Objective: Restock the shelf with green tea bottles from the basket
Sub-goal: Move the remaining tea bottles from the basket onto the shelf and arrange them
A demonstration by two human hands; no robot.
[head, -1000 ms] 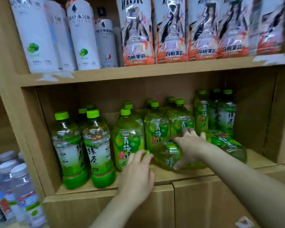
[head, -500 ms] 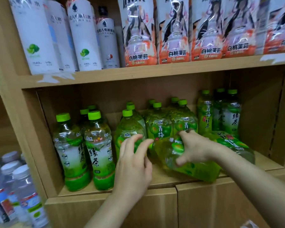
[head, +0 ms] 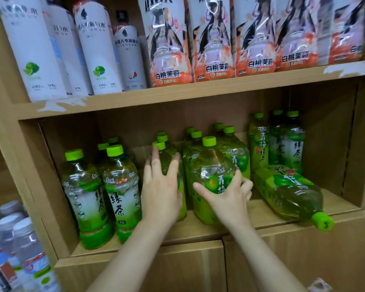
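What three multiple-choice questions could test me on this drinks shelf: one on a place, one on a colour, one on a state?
1. Where on the shelf does the toppled bottle lie? A) left end B) middle C) right end
2. What colour is the cap of the plum green tea bottle? A) red B) green C) white
3. What is the right hand doing to that bottle? A) gripping it B) hovering clear of it C) lying flat

1 C: it lies on its side at the right, cap towards the front edge.
2 B: the cap is bright green.
3 A: thumb and fingers curl round its body.
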